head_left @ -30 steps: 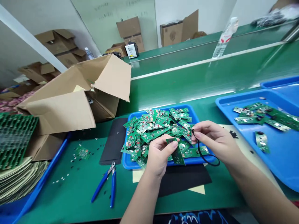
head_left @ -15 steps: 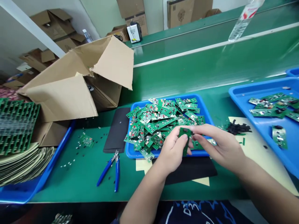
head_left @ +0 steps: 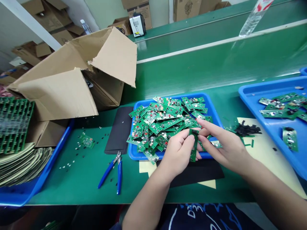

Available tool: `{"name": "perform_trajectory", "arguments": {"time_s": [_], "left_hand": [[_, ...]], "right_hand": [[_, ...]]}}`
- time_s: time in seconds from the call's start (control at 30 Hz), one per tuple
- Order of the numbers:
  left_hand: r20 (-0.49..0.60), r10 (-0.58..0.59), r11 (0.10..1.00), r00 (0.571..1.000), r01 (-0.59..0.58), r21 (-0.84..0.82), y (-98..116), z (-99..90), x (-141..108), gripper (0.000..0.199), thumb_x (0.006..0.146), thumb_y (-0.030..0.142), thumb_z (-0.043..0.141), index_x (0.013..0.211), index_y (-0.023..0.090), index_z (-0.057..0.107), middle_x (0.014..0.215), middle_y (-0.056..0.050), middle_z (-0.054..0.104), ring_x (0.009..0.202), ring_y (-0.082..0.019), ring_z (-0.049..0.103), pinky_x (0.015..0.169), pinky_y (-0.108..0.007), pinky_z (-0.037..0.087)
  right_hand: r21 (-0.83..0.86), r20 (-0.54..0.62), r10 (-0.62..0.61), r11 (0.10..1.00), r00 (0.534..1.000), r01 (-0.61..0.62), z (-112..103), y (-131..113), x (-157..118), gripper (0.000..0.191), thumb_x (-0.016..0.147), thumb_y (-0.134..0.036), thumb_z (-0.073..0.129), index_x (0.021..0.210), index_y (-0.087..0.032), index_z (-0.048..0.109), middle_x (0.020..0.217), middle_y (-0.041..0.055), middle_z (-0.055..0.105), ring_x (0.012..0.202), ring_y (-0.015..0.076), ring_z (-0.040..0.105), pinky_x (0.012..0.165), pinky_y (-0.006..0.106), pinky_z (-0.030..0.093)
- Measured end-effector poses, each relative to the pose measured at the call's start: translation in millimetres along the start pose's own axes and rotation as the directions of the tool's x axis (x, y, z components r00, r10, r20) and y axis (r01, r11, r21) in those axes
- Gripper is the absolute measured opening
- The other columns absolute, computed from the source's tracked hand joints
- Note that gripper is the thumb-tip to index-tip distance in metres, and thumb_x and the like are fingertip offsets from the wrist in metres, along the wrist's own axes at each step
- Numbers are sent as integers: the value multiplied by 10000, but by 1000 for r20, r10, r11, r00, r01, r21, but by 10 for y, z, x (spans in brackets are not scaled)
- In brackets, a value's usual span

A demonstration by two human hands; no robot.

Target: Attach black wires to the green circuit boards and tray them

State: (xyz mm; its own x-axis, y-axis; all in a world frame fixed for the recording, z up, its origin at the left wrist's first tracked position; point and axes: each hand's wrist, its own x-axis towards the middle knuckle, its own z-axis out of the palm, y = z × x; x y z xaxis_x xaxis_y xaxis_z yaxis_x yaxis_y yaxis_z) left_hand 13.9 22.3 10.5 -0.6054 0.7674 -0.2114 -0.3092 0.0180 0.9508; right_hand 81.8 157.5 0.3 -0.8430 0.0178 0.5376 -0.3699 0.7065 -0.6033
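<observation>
My left hand (head_left: 178, 153) is closed on a small green circuit board (head_left: 193, 148), thumb across its face, above the near edge of a blue tray (head_left: 139, 156). A dark part shows near the board's upper end. Beside that end is my right hand (head_left: 222, 145), its index finger raised and apart from the thumb. The thumb tip is close to the board's right edge; whether it touches is hard to tell. Many loose circuit boards (head_left: 165, 119) with red and white parts are heaped in the tray.
Blue-handled cutters (head_left: 118, 172) lie left of the tray by black sheets (head_left: 117, 131). Black strips (head_left: 248, 128) lie on yellow paper (head_left: 271, 153) to the right, near another blue tray (head_left: 251, 92). An open cardboard box (head_left: 57, 92) and stacked paper sheets (head_left: 26, 166) stand left.
My right index finger has lifted off the board's upper end and parted from the thumb. The left hand keeps the board, now turned slightly. The view has shifted a little.
</observation>
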Motion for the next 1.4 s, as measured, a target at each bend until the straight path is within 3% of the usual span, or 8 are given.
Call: {"name": "perform_trajectory", "arguments": {"time_s": [0.43,0.63,0.7,0.8,0.93,1.1,1.27,1.4], "left_hand": [[-44,70,991,997,-64,116,-14,29,-3,283,880,339,414,759,132,565,570,20,521,448,-79,526,468,-192,444],[-110,82,995,991,-75,65,0,27,-11,306,867,387,437,788,130,583,565,18,544,420,-81,523,440,-197,440],[-135,80,996,988,-73,55,5,18,-11,324,868,397,432,765,125,575,572,9,559,421,-82,532,437,-193,440],[-153,85,995,985,-76,61,21,12,-13,340,870,402,430,724,124,560,575,2,568,427,-83,540,437,-188,445],[-155,62,997,986,-54,59,33,20,-15,330,869,426,430,817,132,569,563,12,559,429,-92,540,429,-193,445],[-99,66,991,993,-54,122,19,19,-16,339,880,427,408,727,147,523,569,20,548,429,-81,535,447,-185,432],[62,-30,941,998,7,339,28,2,-19,403,898,420,370,627,149,493,558,22,529,442,-75,530,491,-184,414],[92,0,933,996,-33,358,48,-1,-46,394,903,414,368,663,150,535,590,11,539,502,-92,532,539,-203,426]], "right_hand": [[-69,-13,31,997,999,-32,-5,-10,6,512,857,-109,449,1347,-222,356,696,1,601,598,129,584,623,270,517],[-105,-133,96,988,986,-110,-50,-9,8,585,836,-175,521,1379,-192,301,946,77,622,812,184,631,727,333,540],[-131,-122,83,986,989,-99,-71,10,17,513,834,-204,535,1325,-183,386,1016,103,612,843,198,630,744,356,537],[-147,-48,66,987,997,-72,-99,43,29,264,859,-211,504,1116,-192,564,942,82,655,830,199,640,752,360,530],[-110,-28,83,990,996,-86,-139,71,40,160,877,-188,472,952,-199,613,857,62,679,770,181,646,685,327,526],[-72,-68,106,991,992,-111,-183,97,53,126,863,-173,505,905,-200,621,817,50,673,734,163,634,661,298,511],[-77,-105,35,996,994,-43,-121,105,54,160,848,-131,514,923,-202,636,808,56,649,746,165,624,659,301,519],[-60,-220,8,998,975,-21,-125,93,41,375,820,-95,528,1168,-231,556,1049,90,627,910,212,622,787,393,515]]}}
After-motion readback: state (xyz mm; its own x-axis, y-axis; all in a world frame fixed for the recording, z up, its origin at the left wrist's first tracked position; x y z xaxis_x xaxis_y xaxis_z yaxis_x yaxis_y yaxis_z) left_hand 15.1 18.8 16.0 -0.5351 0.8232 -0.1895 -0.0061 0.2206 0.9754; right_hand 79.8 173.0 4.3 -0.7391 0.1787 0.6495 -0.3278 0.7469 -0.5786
